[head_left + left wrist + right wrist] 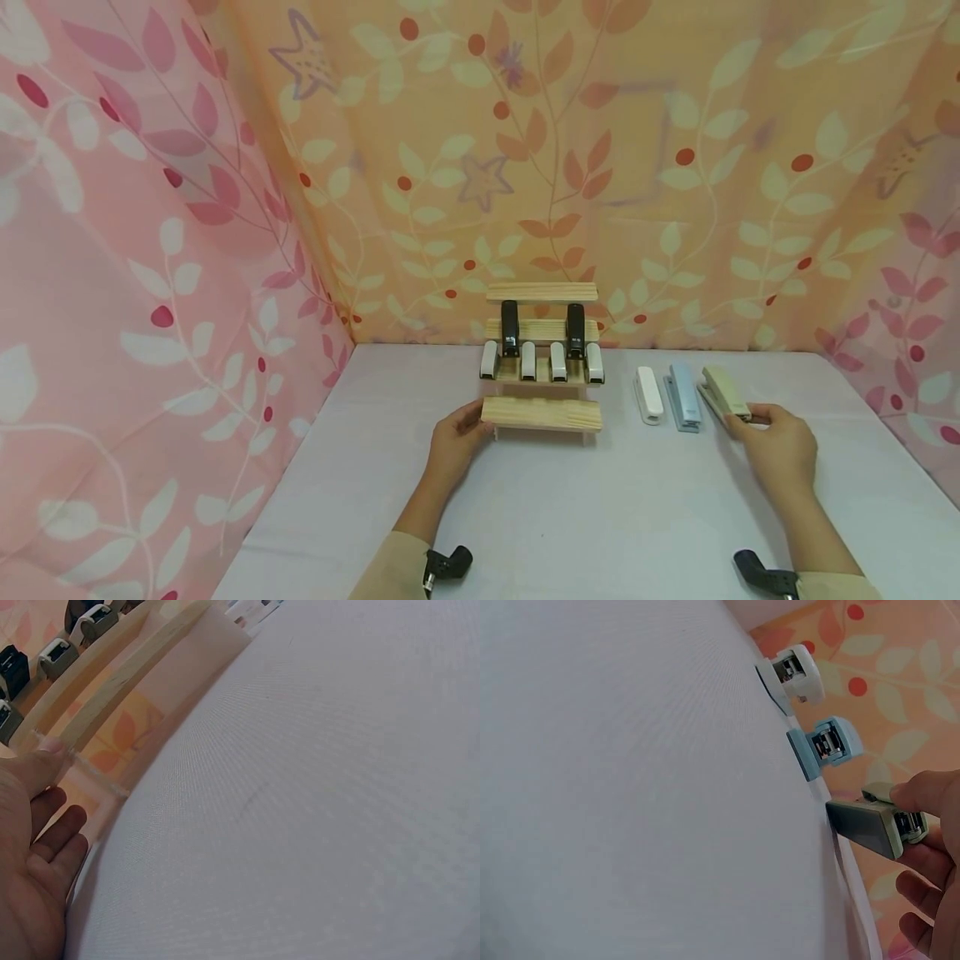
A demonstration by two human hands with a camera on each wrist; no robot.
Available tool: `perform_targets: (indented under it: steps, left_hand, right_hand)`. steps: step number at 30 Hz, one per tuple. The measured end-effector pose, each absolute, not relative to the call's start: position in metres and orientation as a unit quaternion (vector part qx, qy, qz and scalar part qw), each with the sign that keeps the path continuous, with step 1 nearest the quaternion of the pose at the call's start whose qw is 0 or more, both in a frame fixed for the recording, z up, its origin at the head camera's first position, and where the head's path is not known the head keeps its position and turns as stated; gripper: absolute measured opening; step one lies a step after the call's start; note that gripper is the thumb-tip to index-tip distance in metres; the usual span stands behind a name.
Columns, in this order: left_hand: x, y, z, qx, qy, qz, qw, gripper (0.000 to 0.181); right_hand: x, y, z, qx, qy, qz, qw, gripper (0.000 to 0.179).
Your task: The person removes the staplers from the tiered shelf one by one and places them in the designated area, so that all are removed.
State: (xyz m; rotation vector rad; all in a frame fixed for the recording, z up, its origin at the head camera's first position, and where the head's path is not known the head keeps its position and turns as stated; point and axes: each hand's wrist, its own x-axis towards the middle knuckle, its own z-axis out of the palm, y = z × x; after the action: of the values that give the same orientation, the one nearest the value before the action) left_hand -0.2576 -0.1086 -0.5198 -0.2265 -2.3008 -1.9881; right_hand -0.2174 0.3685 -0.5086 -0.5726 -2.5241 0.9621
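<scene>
A tiered wooden rack [542,413] stands near the back of the table. My left hand [455,440] holds the left end of its lowest board; in the left wrist view the thumb [46,754] lies against the board's end, and the index finger is hidden. My right hand [780,446] grips the near end of a pale green stapler [724,392] between thumb and fingers. Its underside shows in the right wrist view, tilted up from the table. Left of it lie a light blue stapler [683,398] and a white stapler [648,395], both untouched.
Several small white-topped staplers [528,362] line the rack's middle tier. Two black staplers, one left [510,329] and one right [575,331], lean on the tier behind. A floral curtain [465,167] hangs behind the white-covered table [570,517], with a pink one at the left.
</scene>
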Motion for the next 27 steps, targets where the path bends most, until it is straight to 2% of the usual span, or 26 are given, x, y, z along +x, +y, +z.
perform_targets:
  steps: [21,27]
  left_hand:
    - [-0.257,-0.108,-0.515,-0.076,-0.765,-0.637,0.054,0.050]
    - [-0.271,-0.115,-0.542,-0.081,-0.767,-0.635,0.050,0.054]
  right_hand:
    - [-0.220,0.373,-0.525,-0.166,-0.916,0.314,0.187,0.052]
    - [-0.216,0.371,-0.525,-0.162,-0.922,0.307,0.173,0.053]
